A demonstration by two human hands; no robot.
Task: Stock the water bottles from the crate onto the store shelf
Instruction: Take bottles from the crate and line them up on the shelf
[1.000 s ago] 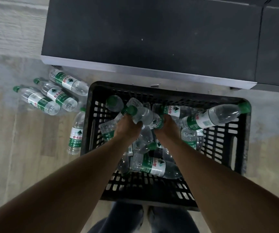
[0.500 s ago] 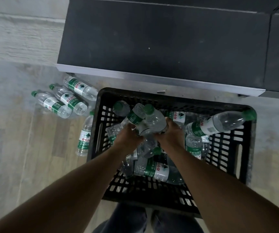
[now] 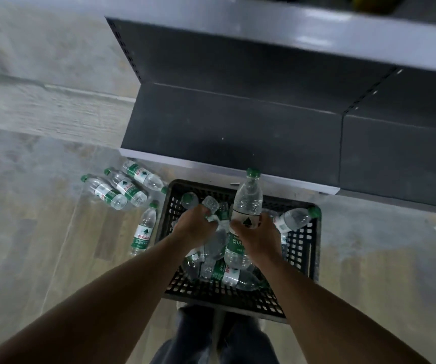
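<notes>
now right hand (image 3: 257, 237) fingers wrap bottle (image 3: 247, 199); left hand (image 3: 194, 227) grips another

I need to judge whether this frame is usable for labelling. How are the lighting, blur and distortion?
Head view: dim, flat light; soft shadow on the dark shelf; upper shelf edge smeared by motion blur; wide-angle bending at the borders; the bottle in the right hand reads sharply, the left hand slightly soft.
</notes>
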